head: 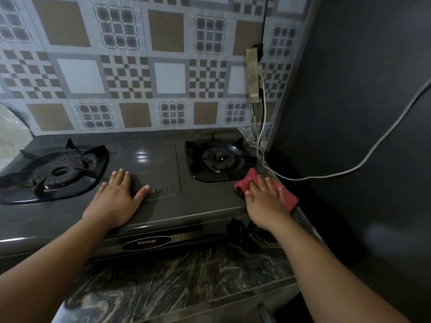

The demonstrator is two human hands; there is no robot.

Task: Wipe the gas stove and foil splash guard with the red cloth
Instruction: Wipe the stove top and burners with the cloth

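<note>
A dark grey two-burner gas stove [149, 159] stands on the counter, with a black burner at the left [58, 171] and one at the right [218, 158]. My left hand [116, 199] lies flat, fingers spread, on the stove top between the burners and holds nothing. My right hand [265, 199] presses flat on the folded red cloth [289, 199] at the stove's front right corner, just in front of the right burner. The patterned foil splash guard [144, 73] covers the wall behind the stove.
A dark wall or panel [361, 113] rises right beside the stove. A power strip [253, 75] hangs on the splash guard near the corner, with a black cable and a grey cord [373, 150] trailing right. The marbled counter [163, 280] runs below the stove's front.
</note>
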